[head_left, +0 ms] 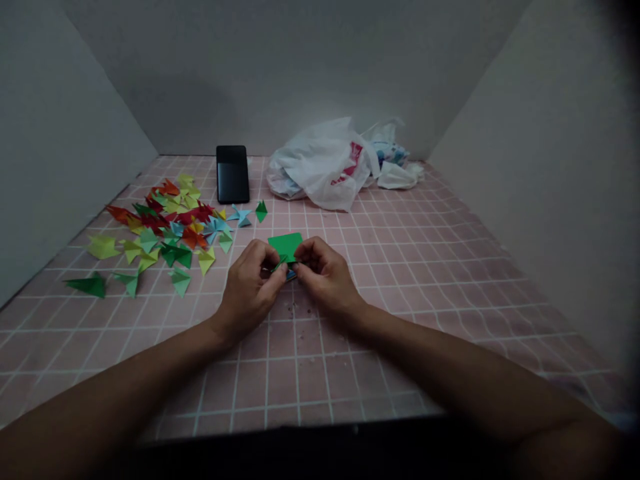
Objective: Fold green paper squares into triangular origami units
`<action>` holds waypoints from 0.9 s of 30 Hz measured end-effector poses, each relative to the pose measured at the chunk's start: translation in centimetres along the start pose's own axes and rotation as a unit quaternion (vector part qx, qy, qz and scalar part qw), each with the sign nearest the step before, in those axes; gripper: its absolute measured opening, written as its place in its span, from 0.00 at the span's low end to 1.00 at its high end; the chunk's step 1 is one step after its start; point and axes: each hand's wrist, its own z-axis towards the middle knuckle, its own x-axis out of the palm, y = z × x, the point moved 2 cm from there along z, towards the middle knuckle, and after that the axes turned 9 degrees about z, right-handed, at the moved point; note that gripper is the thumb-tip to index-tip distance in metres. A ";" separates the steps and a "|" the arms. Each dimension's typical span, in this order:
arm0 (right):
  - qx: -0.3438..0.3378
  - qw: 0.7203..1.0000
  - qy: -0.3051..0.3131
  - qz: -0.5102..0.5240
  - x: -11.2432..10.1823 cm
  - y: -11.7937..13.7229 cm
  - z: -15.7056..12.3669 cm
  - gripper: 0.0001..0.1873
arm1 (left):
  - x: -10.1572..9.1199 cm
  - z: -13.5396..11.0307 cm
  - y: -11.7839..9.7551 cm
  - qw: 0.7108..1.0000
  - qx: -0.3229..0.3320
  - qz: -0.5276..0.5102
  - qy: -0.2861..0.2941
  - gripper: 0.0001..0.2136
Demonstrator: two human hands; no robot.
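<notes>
Both hands meet at the middle of the table over a green paper square (286, 245), which lies flat with a sliver of blue showing at its near edge. My left hand (253, 277) pinches a small folded green paper (283, 259) between thumb and fingertips. From the other side my right hand (325, 275) has its thumb and fingers closed at the same folded paper. Fingertips hide most of its shape. To the left lies a spread pile of folded paper cranes (195, 213) in red, orange, yellow, green and light blue.
A black phone (233, 175) lies behind the cranes. At the back stands a crumpled white plastic bag (320, 163) with red print, beside a blue-and-white packet (393, 152) and white tissue (399, 176). Pale walls enclose the pink checked tablecloth (425, 280) on three sides.
</notes>
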 end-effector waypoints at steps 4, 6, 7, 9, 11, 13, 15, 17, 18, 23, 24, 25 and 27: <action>0.019 1.000 -0.011 -0.005 0.0 0.2 -0.3 0.04 | 0.0 -0.2 0.1 0.999 -0.031 -0.031 0.016 0.06; 0.027 1.000 -0.009 0.000 0.0 0.3 -0.4 0.04 | 0.1 -0.3 0.3 0.996 -0.055 -0.061 0.024 0.06; 0.024 1.000 -0.008 -0.001 0.0 0.3 -0.4 0.04 | 0.1 -0.3 0.4 0.995 -0.065 -0.074 0.027 0.06; 0.013 1.000 -0.005 -0.002 0.0 0.4 -0.4 0.06 | 0.1 -0.3 0.4 0.992 -0.078 -0.092 0.032 0.07; 0.011 1.000 0.001 0.001 0.0 0.3 -0.4 0.06 | 0.1 -0.2 0.4 0.990 -0.081 -0.105 0.036 0.07; 0.016 1.000 0.007 0.002 -0.1 0.3 -0.4 0.05 | 0.1 -0.2 0.4 0.989 -0.084 -0.118 0.041 0.07; 0.019 1.000 0.006 -0.005 -0.1 0.3 -0.5 0.04 | 0.1 -0.3 0.3 0.986 -0.090 -0.131 0.044 0.07; 0.018 1.000 0.002 -0.011 -0.2 0.4 -0.6 0.04 | 0.2 -0.3 0.3 0.984 -0.099 -0.144 0.047 0.08; 0.018 1.000 0.000 -0.011 -0.2 0.4 -0.7 0.04 | 0.2 -0.4 0.3 0.982 -0.104 -0.151 0.049 0.08; 0.033 0.997 0.006 0.065 0.0 0.6 -0.6 0.04 | 0.5 -0.3 0.6 0.955 -0.172 -0.236 0.059 0.09; 0.033 0.996 0.008 0.083 0.0 0.6 -0.6 0.06 | 0.5 -0.3 0.7 0.942 -0.196 -0.267 0.060 0.10; 0.032 0.995 0.009 0.096 0.1 0.6 -0.5 0.09 | 0.6 -0.2 0.8 0.927 -0.219 -0.298 0.058 0.11; 0.034 0.994 0.007 0.101 0.2 0.4 -0.4 0.13 | 0.7 -0.1 0.9 0.904 -0.250 -0.345 0.045 0.13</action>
